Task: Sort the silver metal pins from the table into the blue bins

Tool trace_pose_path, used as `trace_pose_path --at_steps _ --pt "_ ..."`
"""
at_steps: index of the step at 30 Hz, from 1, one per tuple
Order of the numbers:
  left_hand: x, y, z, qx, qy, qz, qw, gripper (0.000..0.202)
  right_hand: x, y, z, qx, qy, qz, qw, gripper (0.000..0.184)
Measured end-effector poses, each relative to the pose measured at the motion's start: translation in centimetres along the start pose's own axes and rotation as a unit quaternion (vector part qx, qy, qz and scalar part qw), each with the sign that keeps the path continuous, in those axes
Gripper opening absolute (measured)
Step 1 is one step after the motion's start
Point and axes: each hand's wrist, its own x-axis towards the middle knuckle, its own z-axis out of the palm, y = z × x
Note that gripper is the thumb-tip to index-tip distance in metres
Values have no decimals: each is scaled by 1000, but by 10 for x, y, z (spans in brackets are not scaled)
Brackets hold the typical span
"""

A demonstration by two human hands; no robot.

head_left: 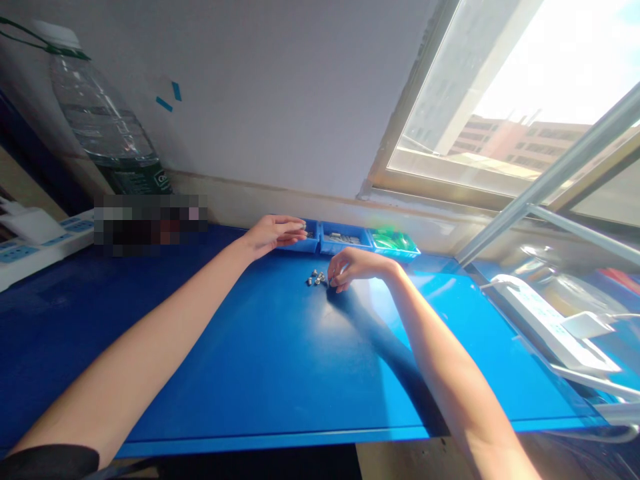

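Observation:
My left hand (274, 235) is over the leftmost blue bin (303, 248), its fingers drawn together. Something small and greyish shows at its fingertips, too small to name. On the blue tabletop lies a loose cluster of small silvery metal parts (315, 278). Right beside that cluster, my right hand (353, 267) points down with thumb and fingers pinched at the table surface, around what looks like another small metal part. Behind it, the middle blue bin (345, 249) holds several grey metal pieces. The right-hand bin (400, 252) has bright green material in it.
A large clear bottle (105, 127) stands at the back left, near a white power strip (45, 250). Another power strip (545, 323) with a plugged-in charger lies at the right, by a metal frame rail (520, 207). The wall and window close off the back.

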Motion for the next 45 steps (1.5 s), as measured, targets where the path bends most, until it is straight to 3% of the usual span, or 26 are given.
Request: trace_pose_path --at_steps 5,7,11,14,17,23,28,33,36,41,45 --pt "-2 1 0 27 10 17 999 42 -2 6 -3 76 22 3 997 34" --pt "-4 1 -1 80 -12 22 996 42 -1 7 -4 95 46 5 994 32" --pt "-8 -1 -1 242 -137 6 960 43 6 8 -3 145 150 -19 978 26" --pt "-12 -3 5 332 -252 -15 909 38 15 7 1 212 238 -57 946 29" --pt "-16 -3 12 373 -308 -12 875 35 25 5 7 269 302 -95 910 31" --pt "-16 -3 17 397 -311 1 864 37 36 0 16 350 326 -127 869 30" --pt "-15 -5 16 412 -296 30 861 35 40 -3 21 334 335 -133 871 28" --pt "-14 -7 17 436 -295 52 848 26 40 -6 23 371 305 -183 858 27" --pt "-13 -9 18 442 -294 62 845 22 36 -9 22 344 296 -163 876 26" --pt "-13 -8 18 454 -290 50 841 19 30 -9 18 168 316 -69 931 21" --pt "-16 -1 14 401 -290 9 869 25 26 -3 13 39 278 -26 960 17"
